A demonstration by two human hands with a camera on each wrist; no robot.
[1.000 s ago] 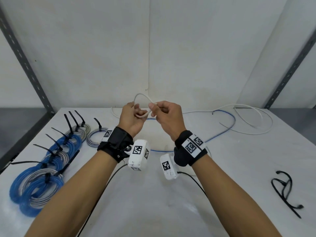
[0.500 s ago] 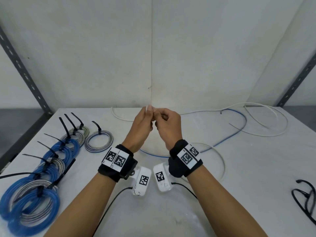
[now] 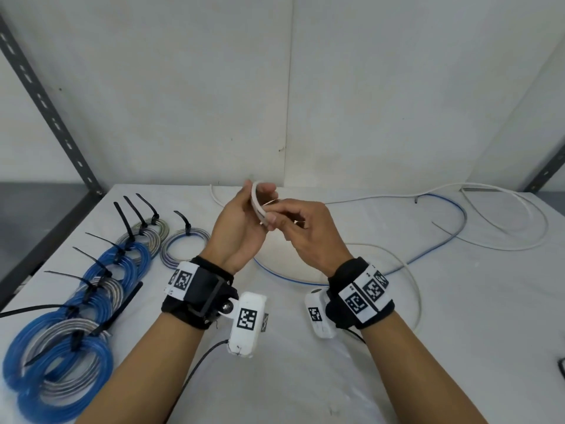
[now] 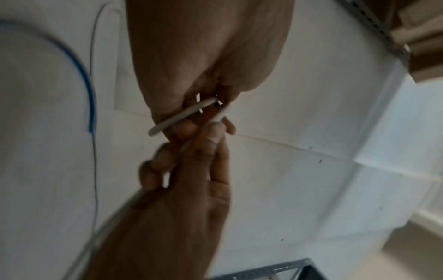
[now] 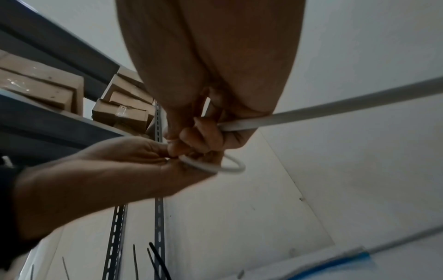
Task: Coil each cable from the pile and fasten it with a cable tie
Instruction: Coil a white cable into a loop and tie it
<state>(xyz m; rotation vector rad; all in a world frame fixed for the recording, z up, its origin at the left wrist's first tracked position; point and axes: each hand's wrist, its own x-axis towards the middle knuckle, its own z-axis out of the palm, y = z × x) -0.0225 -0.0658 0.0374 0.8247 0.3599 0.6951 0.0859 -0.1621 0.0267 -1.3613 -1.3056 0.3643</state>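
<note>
Both hands are raised above the middle of the table with a white cable between them. My left hand holds a small loop of it, seen edge-on in the head view. My right hand pinches the same cable just beside the loop, and the loop curls under its fingers. The rest of the white cable trails down to the table and runs off to the right. A loose blue cable lies under it.
Several finished coils of blue and grey cable, each bound with a black tie, lie in a row along the left side, the nearest one close to my left wrist. More white cable loops at the far right. A black item lies at the right edge.
The hands dropped slightly and turned. The cable loop that stood open above the fingers a second ago is now smaller and held edge-on between both hands.
</note>
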